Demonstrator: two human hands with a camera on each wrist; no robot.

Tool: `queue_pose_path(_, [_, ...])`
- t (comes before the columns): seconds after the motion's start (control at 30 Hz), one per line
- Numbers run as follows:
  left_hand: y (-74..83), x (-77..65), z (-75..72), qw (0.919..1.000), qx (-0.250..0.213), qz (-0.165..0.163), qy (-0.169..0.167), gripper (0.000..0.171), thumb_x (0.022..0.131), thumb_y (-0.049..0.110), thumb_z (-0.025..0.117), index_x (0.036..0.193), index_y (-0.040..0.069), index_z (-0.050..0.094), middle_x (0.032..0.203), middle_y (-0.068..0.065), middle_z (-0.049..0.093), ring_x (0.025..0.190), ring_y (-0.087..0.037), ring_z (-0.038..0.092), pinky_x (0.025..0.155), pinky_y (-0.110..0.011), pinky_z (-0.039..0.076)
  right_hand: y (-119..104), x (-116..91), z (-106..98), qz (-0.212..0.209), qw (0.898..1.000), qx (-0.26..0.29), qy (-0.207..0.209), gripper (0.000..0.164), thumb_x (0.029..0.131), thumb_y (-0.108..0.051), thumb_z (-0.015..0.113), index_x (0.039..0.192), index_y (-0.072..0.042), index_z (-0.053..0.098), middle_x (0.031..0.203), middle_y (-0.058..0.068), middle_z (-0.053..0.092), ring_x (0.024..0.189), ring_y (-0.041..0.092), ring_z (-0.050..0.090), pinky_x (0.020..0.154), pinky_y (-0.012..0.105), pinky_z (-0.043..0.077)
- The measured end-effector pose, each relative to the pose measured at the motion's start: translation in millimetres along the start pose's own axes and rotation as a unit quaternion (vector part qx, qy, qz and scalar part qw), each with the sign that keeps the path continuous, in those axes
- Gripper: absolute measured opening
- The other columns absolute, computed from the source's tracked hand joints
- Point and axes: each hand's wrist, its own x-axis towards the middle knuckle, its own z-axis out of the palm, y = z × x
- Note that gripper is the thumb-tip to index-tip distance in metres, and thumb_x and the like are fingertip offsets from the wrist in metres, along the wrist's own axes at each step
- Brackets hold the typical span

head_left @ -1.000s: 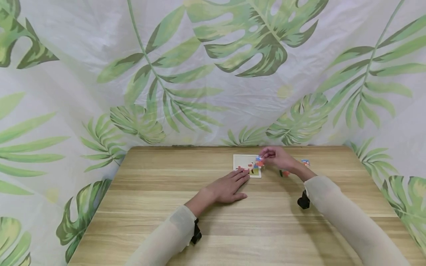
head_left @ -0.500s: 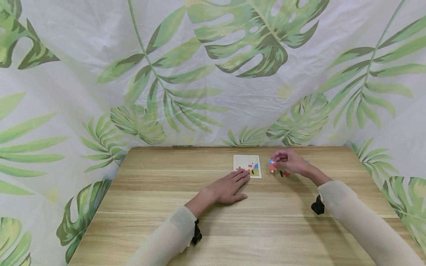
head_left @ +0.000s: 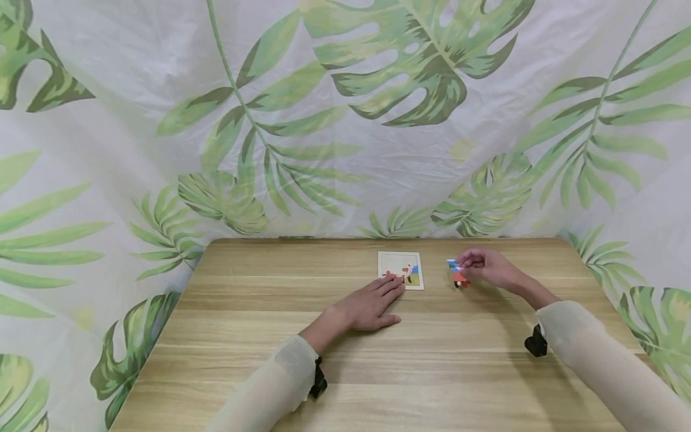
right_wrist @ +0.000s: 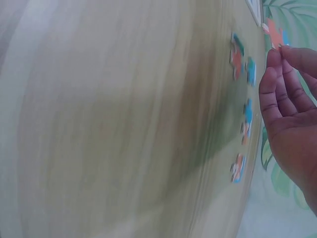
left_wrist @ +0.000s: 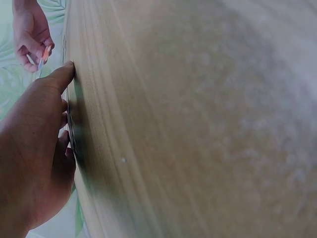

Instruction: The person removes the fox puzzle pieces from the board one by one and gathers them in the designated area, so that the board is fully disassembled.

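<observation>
My left hand (head_left: 364, 307) lies with straight fingers on the lower left corner of a small white-framed jigsaw puzzle board (head_left: 390, 261). Some picture pieces fill the board's lower right part; its upper left is plain and pale. To the right of the board, my right hand (head_left: 490, 270) pinches a red and blue jigsaw piece (right_wrist: 276, 33) between thumb and fingertips, raised above the table. In the head view this piece overlaps loose ones behind it. The left wrist view shows my left hand (left_wrist: 37, 129) side-on, the other hand beyond it.
Several loose jigsaw pieces lie under and beside my right hand, among them a red and green one (right_wrist: 237, 59) and a blue one (right_wrist: 247, 116). The wooden table (head_left: 345, 372) ends at the back against a leaf-patterned cloth (head_left: 302, 138).
My right hand has moved from the board's right edge out to the right, carrying the pinched jigsaw piece over the loose ones. The left hand has stayed on the board.
</observation>
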Motion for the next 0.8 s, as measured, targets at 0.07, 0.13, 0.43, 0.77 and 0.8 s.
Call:
queue_pose_path(0.07, [0.2,-0.1,-0.4,1.0,0.0,-0.001,0.0,0.076,0.112,0.054,0.041,0.169,0.008,0.023,0.178,-0.008,0.014,0.165,-0.029,0.01,0.133,-0.036,0.011,3.0,-3.6,-3.0,0.002,1.0,-0.003,0.003,0.024,0.099,-0.001,0.071,0.121,0.009,0.067,0.106,0.02,0.07,0.091,0.012,0.066,0.078,0.027,0.058])
queue_pose_path(0.13, [0.4,-0.2,-1.1,1.0,-0.001,-0.001,0.0,0.076,0.112,0.054,0.041,0.17,0.008,0.023,0.178,-0.008,0.014,0.165,-0.029,0.01,0.133,-0.036,0.011,6.4,-6.8,-5.5,0.0,1.0,-0.006,0.006,0.024,0.099,0.0,0.071,0.121,0.009,0.067,0.106,0.02,0.07,0.092,0.013,0.066,0.078,0.027,0.058])
queue_pose_path(0.43, [0.8,-0.9,-1.2,1.0,-0.004,-0.002,0.001,0.075,0.112,0.054,0.041,0.169,0.008,0.024,0.178,-0.008,0.015,0.165,-0.029,0.011,0.133,-0.036,0.011,17.9,-18.8,-14.6,-0.007,1.0,-0.016,0.01,0.025,0.097,0.001,0.072,0.12,0.011,0.067,0.104,0.021,0.07,0.09,0.013,0.067,0.074,0.024,0.058])
queue_pose_path(0.77, [1.2,-1.9,-3.2,1.0,-0.003,0.001,0.0,0.076,0.112,0.054,0.041,0.17,0.008,0.023,0.178,-0.009,0.015,0.164,-0.03,0.011,0.133,-0.037,0.012,24.2,-27.9,-24.1,0.003,0.999,-0.044,0.015,0.024,0.096,0.003,0.072,0.118,0.011,0.068,0.1,0.019,0.071,0.084,0.009,0.065,0.069,0.027,0.058])
queue_pose_path(0.8, [1.1,-1.8,-3.0,1.0,-0.003,0.0,0.0,0.075,0.112,0.053,0.041,0.169,0.008,0.023,0.178,-0.008,0.015,0.164,-0.03,0.011,0.133,-0.037,0.012,24.9,-28.2,-24.6,0.001,0.999,-0.049,0.015,0.024,0.096,0.003,0.072,0.118,0.011,0.069,0.1,0.019,0.071,0.083,0.009,0.065,0.068,0.027,0.058])
